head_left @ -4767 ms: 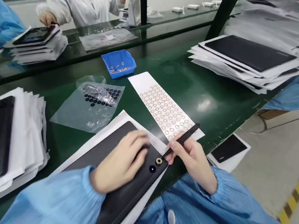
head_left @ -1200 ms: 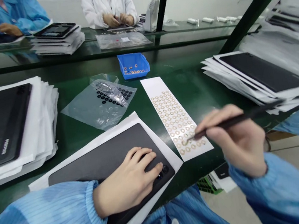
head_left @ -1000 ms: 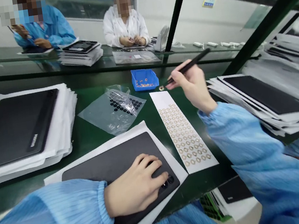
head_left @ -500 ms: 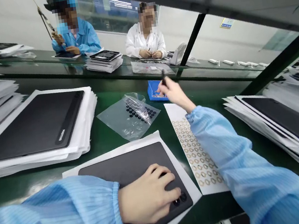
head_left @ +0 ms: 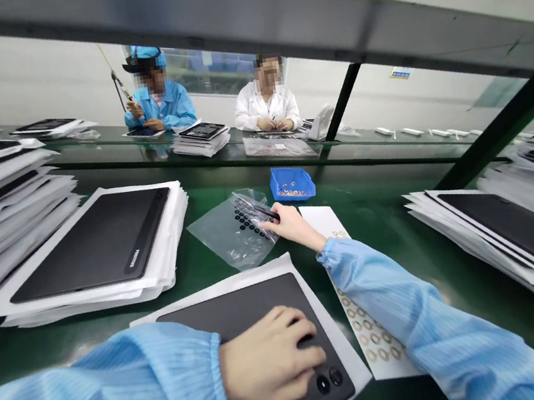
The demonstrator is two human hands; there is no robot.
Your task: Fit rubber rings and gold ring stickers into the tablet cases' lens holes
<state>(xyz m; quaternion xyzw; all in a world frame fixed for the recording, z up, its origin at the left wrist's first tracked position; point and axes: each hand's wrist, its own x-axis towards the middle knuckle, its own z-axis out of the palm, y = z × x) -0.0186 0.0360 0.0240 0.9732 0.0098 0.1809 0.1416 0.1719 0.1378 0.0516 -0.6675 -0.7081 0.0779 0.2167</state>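
Observation:
My left hand rests with spread fingers on a dark grey tablet back cover, which lies on white sheets. Two round black camera spots show at the cover's near right corner, beside my fingertips. In my right hand is a pair of slim black tweezers, pinched between thumb and fingers. Their tip is over a clear plastic bag with rows of small black rings. Whether the tip touches a ring I cannot tell. A white sheet of gold-coloured rings lies partly under my right sleeve.
A blue bin with small parts stands behind my right hand. Stacked tablet covers with paper lie left and right. A shelf hangs overhead on dark posts. Two people sit across the bench.
My right hand has moved from the blue bin leftward and nearer, to the plastic bag, still holding the tweezers. My left hand stays on the cover. The camera view has tilted upward.

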